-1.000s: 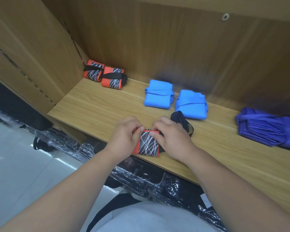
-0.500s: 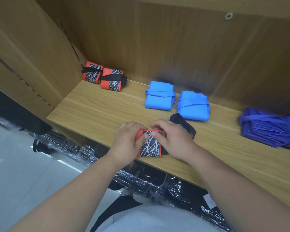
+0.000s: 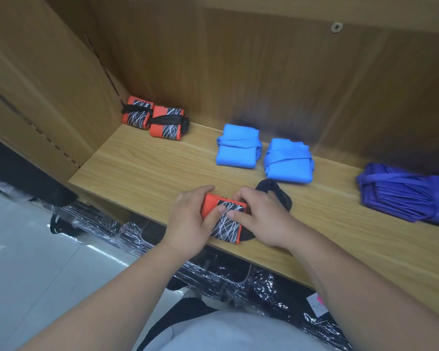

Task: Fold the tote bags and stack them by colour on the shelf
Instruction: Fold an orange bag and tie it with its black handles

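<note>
Tote bag (image 3: 227, 225), folded into a small orange packet with a black, white-scribbled face turned up, lies at the shelf's (image 3: 147, 171) front edge in the frame's centre, its long axis running from upper frame to lower, tilted slightly right. Since half a second ago, more of its orange upper-left corner shows. It sits between both hands: the left hand (image 3: 188, 224) grasps its left edge, thumb on the pattern, and the right hand (image 3: 261, 219) grasps the right side. Its black strap (image 3: 276, 193) loops out behind the right hand.
</note>
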